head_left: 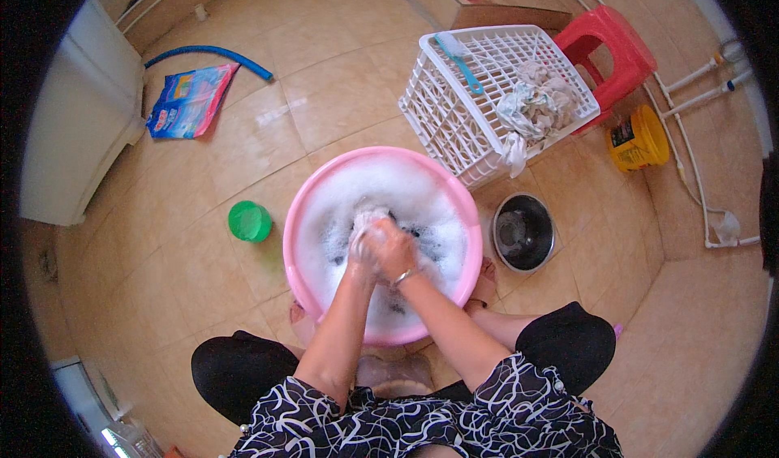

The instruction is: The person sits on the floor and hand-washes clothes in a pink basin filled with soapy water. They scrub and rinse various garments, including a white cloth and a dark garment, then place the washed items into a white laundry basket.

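A pink basin [294,215] full of white suds [381,178] stands on the floor between my knees. Over its middle my two hands meet, pressed together around a pale, soapy piece of cloth [372,215]. My left hand [362,252] is closed and partly covered by foam and by the other hand. My right hand [393,249], with a bracelet at the wrist, lies closed over the cloth from the right. Dark patches of water or fabric show through the foam around them; I cannot tell which.
Left of the basin is a green cup [249,221]; right, a steel bowl [524,232]. Beyond stands a white basket [454,125] carrying a blue brush [461,64] and crumpled cloths [540,101]. Near it are a red stool [621,48], yellow bucket [641,140]; far left, a blue packet [187,105].
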Demonstrator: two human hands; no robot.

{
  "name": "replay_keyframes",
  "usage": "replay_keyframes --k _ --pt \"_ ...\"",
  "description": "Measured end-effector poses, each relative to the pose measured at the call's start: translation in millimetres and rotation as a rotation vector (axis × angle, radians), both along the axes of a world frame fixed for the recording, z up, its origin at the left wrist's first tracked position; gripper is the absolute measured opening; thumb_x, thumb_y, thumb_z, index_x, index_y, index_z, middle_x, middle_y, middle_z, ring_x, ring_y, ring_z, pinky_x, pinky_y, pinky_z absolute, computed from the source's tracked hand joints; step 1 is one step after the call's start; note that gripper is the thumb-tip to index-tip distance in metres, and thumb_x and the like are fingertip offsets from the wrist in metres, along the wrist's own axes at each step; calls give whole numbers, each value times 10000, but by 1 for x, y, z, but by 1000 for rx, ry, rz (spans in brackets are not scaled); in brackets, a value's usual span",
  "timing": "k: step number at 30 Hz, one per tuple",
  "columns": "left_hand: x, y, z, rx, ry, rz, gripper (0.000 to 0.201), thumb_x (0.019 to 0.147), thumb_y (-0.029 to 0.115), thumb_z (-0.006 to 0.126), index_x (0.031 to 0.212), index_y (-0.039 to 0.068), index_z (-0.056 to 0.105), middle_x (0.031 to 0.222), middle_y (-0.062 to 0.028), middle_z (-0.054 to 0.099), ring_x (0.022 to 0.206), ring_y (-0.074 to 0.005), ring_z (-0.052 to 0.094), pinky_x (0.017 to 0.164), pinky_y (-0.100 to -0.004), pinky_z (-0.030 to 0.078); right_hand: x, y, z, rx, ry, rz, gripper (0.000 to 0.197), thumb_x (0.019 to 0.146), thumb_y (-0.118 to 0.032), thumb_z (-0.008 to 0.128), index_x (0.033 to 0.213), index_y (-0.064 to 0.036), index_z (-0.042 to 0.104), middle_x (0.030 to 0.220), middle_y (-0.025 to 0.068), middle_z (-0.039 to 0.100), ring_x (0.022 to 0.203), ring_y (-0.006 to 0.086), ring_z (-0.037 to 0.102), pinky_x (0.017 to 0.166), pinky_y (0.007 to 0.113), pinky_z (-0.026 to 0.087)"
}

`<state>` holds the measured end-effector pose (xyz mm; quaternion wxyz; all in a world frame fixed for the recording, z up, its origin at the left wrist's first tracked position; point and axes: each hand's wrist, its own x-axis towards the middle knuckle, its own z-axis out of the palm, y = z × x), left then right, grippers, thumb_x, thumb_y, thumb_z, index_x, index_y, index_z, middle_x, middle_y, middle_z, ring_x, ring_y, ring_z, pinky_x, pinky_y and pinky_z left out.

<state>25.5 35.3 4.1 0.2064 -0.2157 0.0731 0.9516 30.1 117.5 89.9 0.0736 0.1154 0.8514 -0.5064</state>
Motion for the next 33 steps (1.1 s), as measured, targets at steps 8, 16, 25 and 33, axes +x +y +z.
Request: replay_keyframes --k 8,16,25,33 --pt "-12 5 90 -888 162 -430 369 862 295 433 1064 -12 462 996 -86 531 875 -188 519 737 -337 443 -17 41 -26 -366 -43 74 513 784 -429 519 1093 -30 428 1029 210 524 971 308 513 820 334 394" --pt "-20 -26 13 -1183 -24 -776 510 789 361 450 1035 -83 491 987 -168 551 903 -256 521 794 -346 396 -33 84 -46 236 -193 -211 575 753 -424 539 1119 6 436 1048 220 528 987 341 507 846 398 388" --pt "-13 -7 12 -1459 -23 -386 432 790 315 481 1001 -61 497 921 -192 566 878 -306 536 776 -385 412 -19 52 -61 387 -199 133 398 738 -212 509 1066 9 462 982 235 545 929 354 528 817 397 411" --pt "-6 -7 25 -357 83 -139 301 833 279 457 1031 57 505 984 -101 543 874 -236 531 718 -392 465 8 -1 -4 206 2 296 445 723 -372 585 1014 -39 533 956 224 549 909 340 533 783 393 415"
